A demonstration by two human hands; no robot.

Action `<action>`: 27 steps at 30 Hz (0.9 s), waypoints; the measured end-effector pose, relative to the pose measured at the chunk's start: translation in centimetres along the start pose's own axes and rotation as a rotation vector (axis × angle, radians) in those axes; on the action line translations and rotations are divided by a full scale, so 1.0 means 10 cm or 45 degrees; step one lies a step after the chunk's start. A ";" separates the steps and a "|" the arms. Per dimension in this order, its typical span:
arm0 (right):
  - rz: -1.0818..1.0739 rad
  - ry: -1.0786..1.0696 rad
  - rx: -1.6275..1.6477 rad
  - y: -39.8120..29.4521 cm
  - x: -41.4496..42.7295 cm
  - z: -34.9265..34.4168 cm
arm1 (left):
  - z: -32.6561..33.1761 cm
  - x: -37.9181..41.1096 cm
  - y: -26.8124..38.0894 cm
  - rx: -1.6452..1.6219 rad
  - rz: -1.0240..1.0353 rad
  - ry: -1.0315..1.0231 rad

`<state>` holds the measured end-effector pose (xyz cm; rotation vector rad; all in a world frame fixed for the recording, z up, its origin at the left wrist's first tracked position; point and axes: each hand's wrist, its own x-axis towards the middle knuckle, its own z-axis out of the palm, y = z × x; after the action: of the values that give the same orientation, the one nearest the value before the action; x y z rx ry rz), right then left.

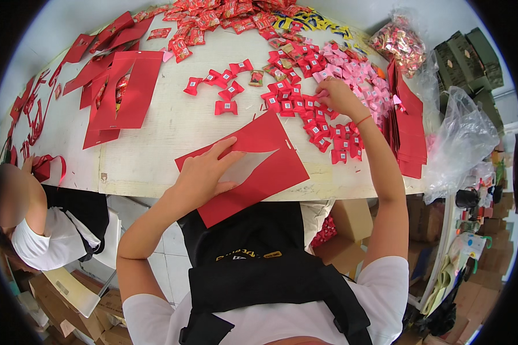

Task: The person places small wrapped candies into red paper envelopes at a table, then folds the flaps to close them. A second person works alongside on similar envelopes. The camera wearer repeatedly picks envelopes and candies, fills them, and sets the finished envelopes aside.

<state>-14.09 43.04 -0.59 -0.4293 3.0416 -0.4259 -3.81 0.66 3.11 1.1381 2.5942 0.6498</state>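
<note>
My left hand [205, 172] grips a flat red card box [280, 166] at the table's front edge, thumb and fingers spread around its slit. The slit gapes and shows a pale inner face. Over the candy piles, my right hand [339, 97] has its fingertips pinched on a pink-wrapped candy, which they partly hide. Pink-wrapped candies [373, 92] lie heaped beside that hand. Red-wrapped candies [287, 108], each with a small white printed square, spread below and left of it. A green-and-gold wrapped sweet [256, 78] lies near some loose red ones [231, 90].
Filled red boxes [138, 95] lie on the left, red packets [211, 19] and yellow-and-blue ones [311, 19] at the back. Flat red boxes [410, 125] and a clear plastic bag [462, 138] are at right. A co-worker [39, 228] handles red ribbon [62, 166] at far left.
</note>
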 end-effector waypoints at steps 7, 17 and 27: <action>-0.085 0.021 0.010 -0.10 0.04 -0.06 | 0.00 -0.02 -0.03 -0.036 0.028 0.009; -0.788 -0.374 0.868 -2.07 -0.30 -0.46 | -0.04 0.04 -0.06 -0.013 0.042 0.039; -0.664 -0.456 0.716 -2.04 -0.25 -0.40 | -0.07 0.06 -0.07 -0.065 -0.003 -0.030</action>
<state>-6.60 25.91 8.84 -1.1022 2.2972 -1.0499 -4.96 0.49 3.39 1.1206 2.5434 0.6936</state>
